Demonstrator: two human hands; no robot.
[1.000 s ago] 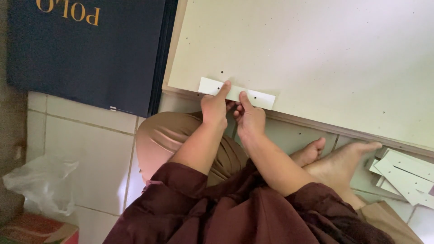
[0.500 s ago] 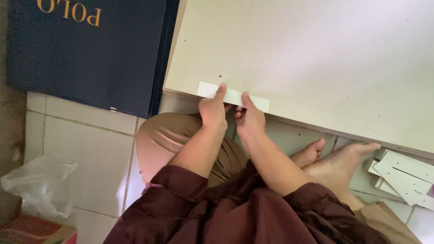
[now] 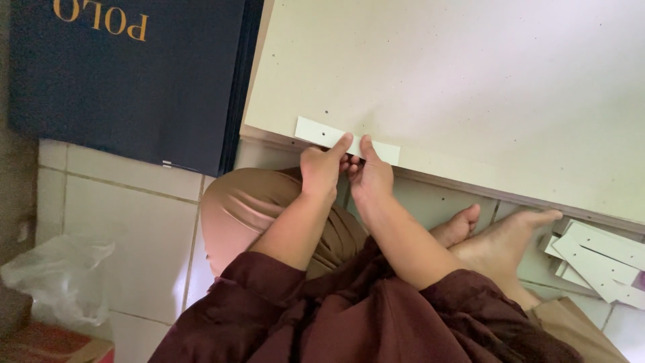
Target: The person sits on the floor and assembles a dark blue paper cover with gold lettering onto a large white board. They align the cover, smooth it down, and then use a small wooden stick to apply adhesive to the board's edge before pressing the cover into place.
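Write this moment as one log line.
left hand: on white strip | right hand: on strip | strip: at board edge

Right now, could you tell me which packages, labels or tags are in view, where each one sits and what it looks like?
White tag strip: long, punched, on the near edge of the pale board, pressed by the left hand and right hand.
Dark blue flat package: upper left on the tiled floor, gold lettering.
Loose white tags: heap at right, by the bare feet.
Clear plastic bag: crumpled, lower left.
Red carton: bottom left corner.
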